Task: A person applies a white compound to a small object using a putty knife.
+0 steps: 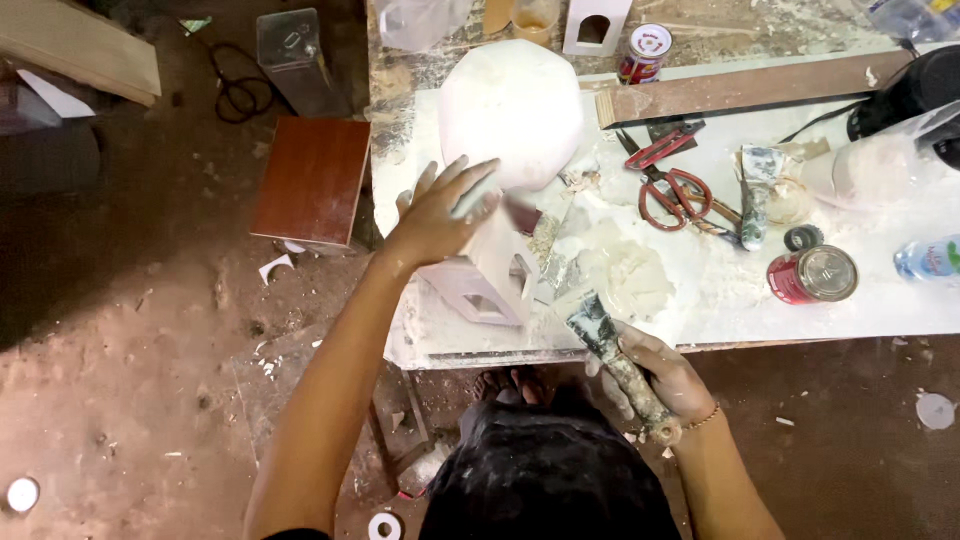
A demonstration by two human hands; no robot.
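The left hand [440, 212] lies spread on top of a small white house model [487, 275], fingers loose and flat over its roof rather than closed round it, pinning it to the counter [880, 290]. The model sits at the counter's near left corner, just in front of a big white faceted block [510, 110]. The right hand [655, 378] has its grip shut round the handle of a putty knife [605, 335], whose smeared blade points up and left toward the model's near wall, close to it; whether it touches is hard to tell. Beside the blade lies a heap of white filler [630, 275].

The step in hand looks like coating or smoothing the model's wall with filler. The next move probably calls for a flat blade angle and light, even pressure, with the left hand holding firm so the light model does not slide.

Further right lie red scissors [672, 190] and a red tin [812, 274].
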